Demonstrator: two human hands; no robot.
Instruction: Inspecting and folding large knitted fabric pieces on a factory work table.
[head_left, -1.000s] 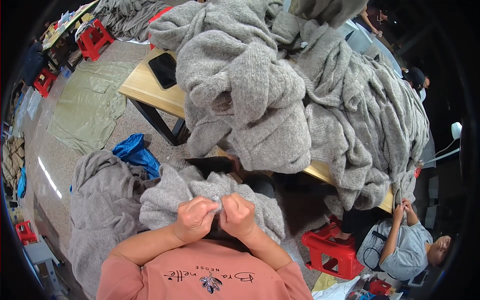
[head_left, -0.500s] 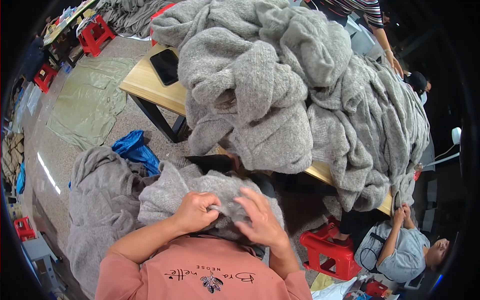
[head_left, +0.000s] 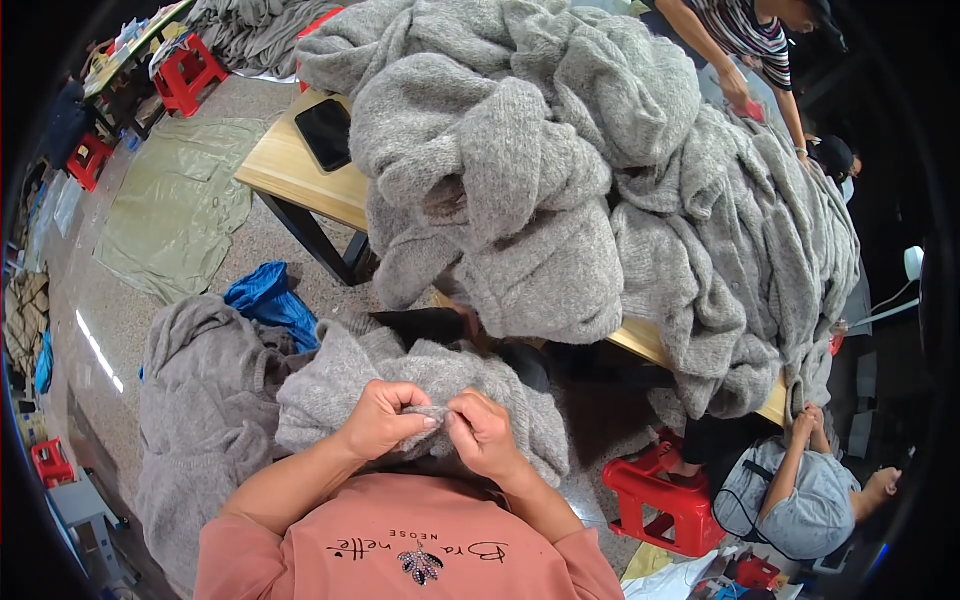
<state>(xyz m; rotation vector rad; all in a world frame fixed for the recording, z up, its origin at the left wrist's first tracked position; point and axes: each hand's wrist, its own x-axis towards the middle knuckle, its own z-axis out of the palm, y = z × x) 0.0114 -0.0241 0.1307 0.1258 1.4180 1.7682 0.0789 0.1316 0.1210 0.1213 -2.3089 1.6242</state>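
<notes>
A grey knitted garment (head_left: 350, 375) lies bunched across my lap. My left hand (head_left: 388, 420) pinches an edge of it between thumb and fingers. Close against it, my right hand (head_left: 482, 432) grips the same edge, so the two sets of fingertips almost meet. Whatever small detail sits between the fingertips is too small to make out. Ahead of me a tall heap of grey knitwear (head_left: 540, 190) covers most of the table, and more grey knitwear (head_left: 205, 430) is piled at my left.
A black phone (head_left: 324, 134) lies on the bare corner of the wooden table (head_left: 275, 160). Blue cloth (head_left: 274, 300) and a greenish sheet (head_left: 175, 200) are on the floor. At right, a person (head_left: 800, 490) sits near a red stool (head_left: 660, 500); another person (head_left: 745, 45) leans over the heap's far side.
My right hand has come in from an open, raised pose and closed on the garment's edge beside my left. At the far side, the other person has leaned further in over the heap.
</notes>
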